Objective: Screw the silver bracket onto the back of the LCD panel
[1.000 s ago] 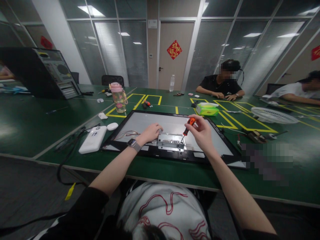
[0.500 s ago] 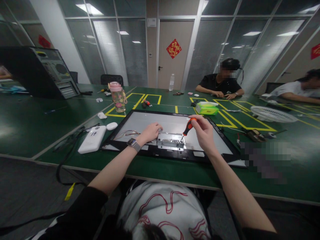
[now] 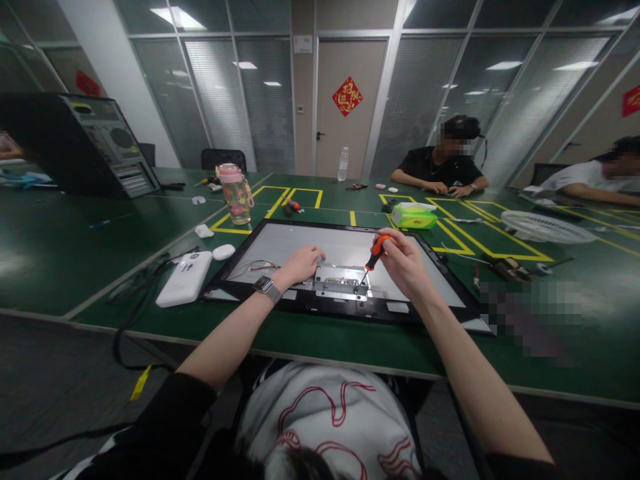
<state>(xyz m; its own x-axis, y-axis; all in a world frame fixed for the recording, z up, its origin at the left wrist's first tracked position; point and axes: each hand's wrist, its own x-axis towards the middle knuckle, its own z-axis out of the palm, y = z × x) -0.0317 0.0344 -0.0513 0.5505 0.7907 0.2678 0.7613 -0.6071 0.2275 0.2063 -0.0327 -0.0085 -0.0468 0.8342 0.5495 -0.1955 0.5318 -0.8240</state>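
A flat panel (image 3: pixel 340 244) with a black frame lies on the green table. On its near middle part sits a silver metal bracket (image 3: pixel 336 283). My right hand (image 3: pixel 404 261) is closed on a red and black screwdriver (image 3: pixel 375 253), whose shaft slants down to the bracket's right part. My left hand (image 3: pixel 302 264), below a wristwatch (image 3: pixel 268 289), rests on the panel at the bracket's left edge; its fingers are bent, and whether they grip anything is hidden. Thin wires (image 3: pixel 255 265) lie on the panel left of that hand.
Left of the panel are a white power bank (image 3: pixel 185 279), a white case (image 3: pixel 223 252) and a pink bottle (image 3: pixel 235 193). Behind it lies a green packet (image 3: pixel 414 216). A white fan grille (image 3: pixel 547 228) is at right. A person (image 3: pixel 443 160) sits across the table.
My right hand and the top of the screwdriver have shifted very slightly left. My left hand stays in place.
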